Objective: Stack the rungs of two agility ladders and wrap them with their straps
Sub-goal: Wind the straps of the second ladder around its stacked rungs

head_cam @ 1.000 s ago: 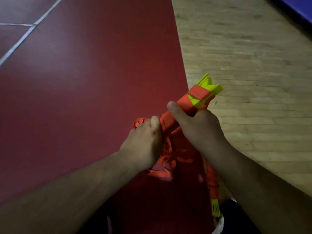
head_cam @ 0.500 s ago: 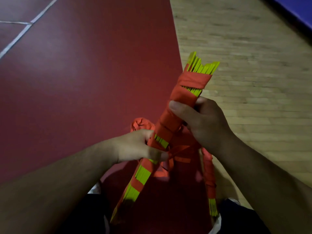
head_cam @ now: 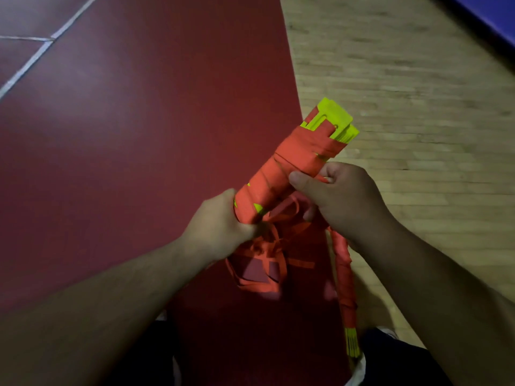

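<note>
No legible text, brand, label or number anywhere. Yellow rungs point(head_cam: 331, 122): unprinted. Orange strap point(head_cam: 292, 154): plain. Red floor point(head_cam: 167, 135): white painted lines point(head_cam: 28, 66) only, no lettering.

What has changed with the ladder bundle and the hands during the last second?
The wrapped rung bundle turned about its length: its yellow-green tip now shows a flat face, not edges. The left hand shifted its grip on the lower part; the right hand kept hold above. The loose straps and second wrapped bundle stayed.
</note>
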{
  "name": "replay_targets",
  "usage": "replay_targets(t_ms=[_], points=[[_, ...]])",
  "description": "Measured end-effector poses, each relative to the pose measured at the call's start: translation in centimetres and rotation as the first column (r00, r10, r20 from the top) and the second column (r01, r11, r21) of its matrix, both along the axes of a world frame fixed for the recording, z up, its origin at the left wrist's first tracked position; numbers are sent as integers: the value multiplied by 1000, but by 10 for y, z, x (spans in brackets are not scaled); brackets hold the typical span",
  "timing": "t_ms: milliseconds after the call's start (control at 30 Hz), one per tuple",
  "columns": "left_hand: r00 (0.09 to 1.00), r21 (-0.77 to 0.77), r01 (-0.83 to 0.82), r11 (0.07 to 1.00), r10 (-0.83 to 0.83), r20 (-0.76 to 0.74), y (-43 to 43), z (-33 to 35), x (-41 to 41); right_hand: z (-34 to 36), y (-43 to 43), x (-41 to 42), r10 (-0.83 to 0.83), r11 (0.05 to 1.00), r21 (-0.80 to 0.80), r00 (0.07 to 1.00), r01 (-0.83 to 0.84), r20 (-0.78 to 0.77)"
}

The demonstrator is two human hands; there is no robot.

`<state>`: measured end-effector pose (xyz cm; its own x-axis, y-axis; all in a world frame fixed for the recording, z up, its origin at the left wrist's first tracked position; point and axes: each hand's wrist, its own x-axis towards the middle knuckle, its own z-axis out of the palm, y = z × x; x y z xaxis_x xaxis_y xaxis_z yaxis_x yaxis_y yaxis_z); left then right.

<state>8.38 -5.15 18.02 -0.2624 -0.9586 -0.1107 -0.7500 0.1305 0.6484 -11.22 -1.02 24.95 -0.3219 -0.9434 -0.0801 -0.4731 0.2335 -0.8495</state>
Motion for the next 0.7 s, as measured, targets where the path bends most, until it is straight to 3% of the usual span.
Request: replay_targets(t_ms=[100, 167, 267, 333, 433, 600, 700], points=[[1000, 28, 10, 1000, -10, -14, 1, -1, 0, -5, -2, 3, -125, 981, 174, 957, 81, 262], [997, 83, 73, 994, -73, -7, 0, -2, 2, -9, 0, 6, -121, 966, 255, 938, 36, 324], [979, 122, 206, 971, -202, -41, 1, -4, 4, -13, 4, 10, -21, 975, 222, 994, -4, 112], [953, 96, 300, 949, -294, -70, 4, -4, 3, -13, 5, 11, -39, 982, 186, 999, 42, -19], [919, 2, 393, 920, -393, 18, 9, -5, -1, -14, 3, 12, -109, 983, 147, 994, 113, -32], [917, -147, 391, 909, -371, 145, 18, -1, -7, -13, 6, 16, -143, 986, 81, 990, 143, 1], [918, -175, 396, 901, -385, 97, 16, 4, -8, -11, 7, 17, -115, 993, -18, 993, 115, -26]])
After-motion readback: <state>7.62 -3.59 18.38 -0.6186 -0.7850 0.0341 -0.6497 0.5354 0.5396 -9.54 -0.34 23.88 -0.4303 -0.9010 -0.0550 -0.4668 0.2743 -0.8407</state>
